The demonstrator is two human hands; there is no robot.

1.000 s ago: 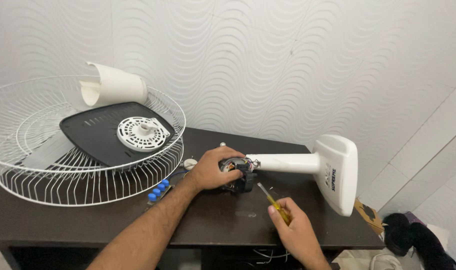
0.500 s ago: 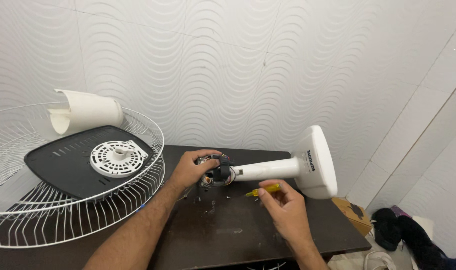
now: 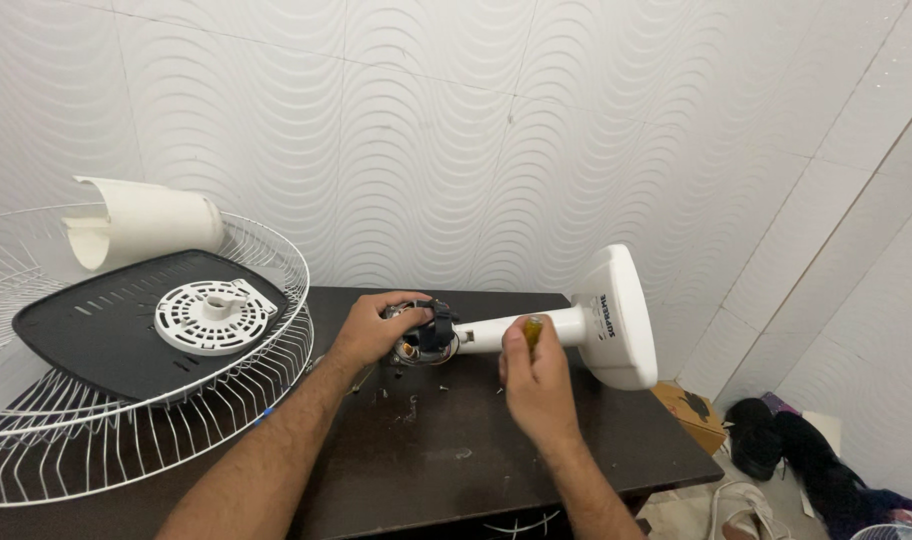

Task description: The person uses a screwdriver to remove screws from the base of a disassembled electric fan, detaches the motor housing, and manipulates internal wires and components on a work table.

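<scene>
A white fan stand point(image 3: 616, 315) lies on its side on the dark table point(image 3: 446, 450), its round base at the right and its neck pointing left. At the neck's left end sits the exposed motor point(image 3: 421, 330) with wires. My left hand point(image 3: 371, 330) grips that motor from the left. My right hand point(image 3: 536, 385) holds a screwdriver with a yellow handle point(image 3: 532, 327) upright in front of the neck, its tip hidden.
A white wire fan guard point(image 3: 136, 420) covers the table's left part, holding a black plate point(image 3: 106, 325), a white round slotted cover point(image 3: 214, 315) and a white curved shell point(image 3: 141, 220). Small screws point(image 3: 406, 405) lie near the motor. A cardboard box point(image 3: 691, 412) and dark clothes point(image 3: 816, 455) lie on the floor at right.
The view has swung right and closer. My right hand has risen from the table to the stand's neck, turning the screwdriver from slanted to upright. My left hand stays on the motor.
</scene>
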